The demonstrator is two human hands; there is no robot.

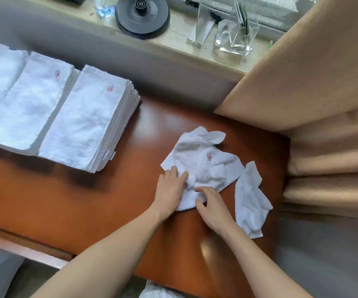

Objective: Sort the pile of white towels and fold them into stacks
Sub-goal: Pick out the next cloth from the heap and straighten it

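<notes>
White and crumpled, the towel (197, 166) lies under both hands: the left hand (170, 184) presses flat on it with straight fingers, and the right hand (211, 204) seems to pinch a fold at its near edge. I'd judge this the spreading step before folding, so next the corners need finding and pulling square. A second towel (251, 201) waits just right of the right hand, with the stacks (83, 119) well off to the left.

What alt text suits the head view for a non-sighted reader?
Both hands work a crumpled towel on a reddish table: the left hand presses it flat, the right hand pinches its edge. A second loose towel lies right, folded stacks left.
</notes>
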